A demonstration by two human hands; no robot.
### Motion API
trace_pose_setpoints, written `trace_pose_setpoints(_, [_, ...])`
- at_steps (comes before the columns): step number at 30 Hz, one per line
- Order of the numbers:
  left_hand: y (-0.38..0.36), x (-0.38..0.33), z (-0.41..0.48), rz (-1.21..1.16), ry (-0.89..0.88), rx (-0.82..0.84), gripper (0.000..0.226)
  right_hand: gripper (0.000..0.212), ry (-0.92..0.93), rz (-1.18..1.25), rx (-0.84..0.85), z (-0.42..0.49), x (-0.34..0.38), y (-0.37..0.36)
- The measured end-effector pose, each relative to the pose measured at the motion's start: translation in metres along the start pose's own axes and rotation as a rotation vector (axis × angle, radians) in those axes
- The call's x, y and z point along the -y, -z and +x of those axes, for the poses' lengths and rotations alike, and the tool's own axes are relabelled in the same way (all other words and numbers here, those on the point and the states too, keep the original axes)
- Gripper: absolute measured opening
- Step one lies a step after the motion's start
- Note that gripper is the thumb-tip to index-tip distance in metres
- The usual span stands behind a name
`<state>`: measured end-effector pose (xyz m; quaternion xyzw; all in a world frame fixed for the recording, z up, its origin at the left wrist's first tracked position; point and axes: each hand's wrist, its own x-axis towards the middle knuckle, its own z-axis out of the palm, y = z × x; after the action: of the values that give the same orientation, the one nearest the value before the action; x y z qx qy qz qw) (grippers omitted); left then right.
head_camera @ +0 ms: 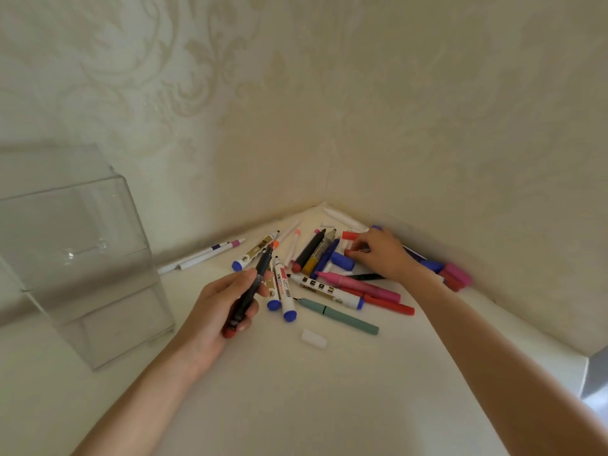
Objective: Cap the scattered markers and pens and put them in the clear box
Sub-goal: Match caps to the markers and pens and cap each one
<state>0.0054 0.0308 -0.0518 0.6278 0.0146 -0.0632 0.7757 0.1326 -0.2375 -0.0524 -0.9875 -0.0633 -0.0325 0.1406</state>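
My left hand [227, 301] is shut on a black marker [253, 287] with a red end, its uncapped tip pointing up and away. My right hand [381, 255] reaches into the pile in the corner, its fingertips pinching a small red cap [349, 253]. Several markers and pens lie scattered there: a pink one [358, 286], a green-grey one [339, 315], white ones with blue ends [286, 297] and a loose blue cap [342, 261]. A white cap [314, 339] lies alone nearer to me. The clear box [82, 258] stands at the left with nothing visible in it.
The white tabletop [296, 390] ends in a corner formed by two patterned walls [329, 126]. Two thin white pens [200, 256] lie along the left wall between the box and the pile. The table's right edge [585, 360] drops off at the far right.
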Motion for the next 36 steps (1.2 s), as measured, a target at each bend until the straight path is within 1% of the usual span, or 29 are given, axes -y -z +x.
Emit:
trace_pose_setpoints(2, [-0.001,-0.001,-0.002,0.046,-0.022,-0.016,0.039,0.018,0.035,0.154,-0.094,-0.012,0.004,0.005])
trace_pose_setpoints(5, [-0.004,-0.001,-0.004,0.226,-0.114,-0.065,0.015,0.013,0.048,0.528,-0.173,-0.048,0.023,0.019])
trace_pose_setpoints(6, [-0.005,-0.001,-0.004,0.271,-0.164,-0.073,0.014,0.013,0.076,0.644,-0.179,-0.062,0.033,0.022])
trace_pose_setpoints(8, [-0.008,0.000,-0.006,0.368,-0.284,-0.051,0.024,0.017,0.132,0.907,-0.144,-0.087,0.051,0.021])
trace_pose_setpoints(10, [-0.010,0.002,-0.008,0.493,-0.381,-0.018,0.031,0.022,0.178,1.005,-0.106,-0.101,0.064,0.015])
trace_pose_setpoints(12, [-0.011,0.005,-0.009,0.563,-0.421,0.000,0.033,0.025,0.221,1.018,-0.084,-0.107,0.071,0.010])
trace_pose_setpoints(17, [-0.010,0.004,-0.010,0.571,-0.428,0.012,0.033,0.024,0.256,1.004,-0.084,-0.110,0.075,0.010])
trace_pose_setpoints(21, [-0.008,0.004,-0.008,0.574,-0.448,-0.010,0.036,0.025,0.276,0.921,-0.172,-0.109,0.070,0.013])
trace_pose_setpoints(23, [-0.008,0.005,-0.007,0.617,-0.446,-0.002,0.035,0.027,0.300,0.895,-0.134,-0.110,0.072,0.013])
trace_pose_setpoints(26, [-0.010,0.005,-0.009,0.654,-0.434,-0.028,0.024,0.031,0.328,0.841,-0.070,-0.113,0.076,0.008])
trace_pose_setpoints(28, [-0.010,0.003,-0.011,0.621,-0.441,-0.025,0.020,0.030,0.331,0.858,-0.048,-0.114,0.075,0.011])
trace_pose_setpoints(32, [-0.014,-0.001,-0.016,0.539,-0.439,0.054,0.009,0.024,0.374,0.847,-0.024,-0.116,0.074,0.015])
trace_pose_setpoints(34, [-0.018,0.000,-0.020,0.569,-0.466,0.085,0.009,0.022,0.397,0.818,-0.025,-0.119,0.081,0.010])
trace_pose_setpoints(36, [-0.020,0.002,-0.023,0.617,-0.519,0.089,0.015,0.024,0.408,0.851,-0.041,-0.121,0.085,0.005])
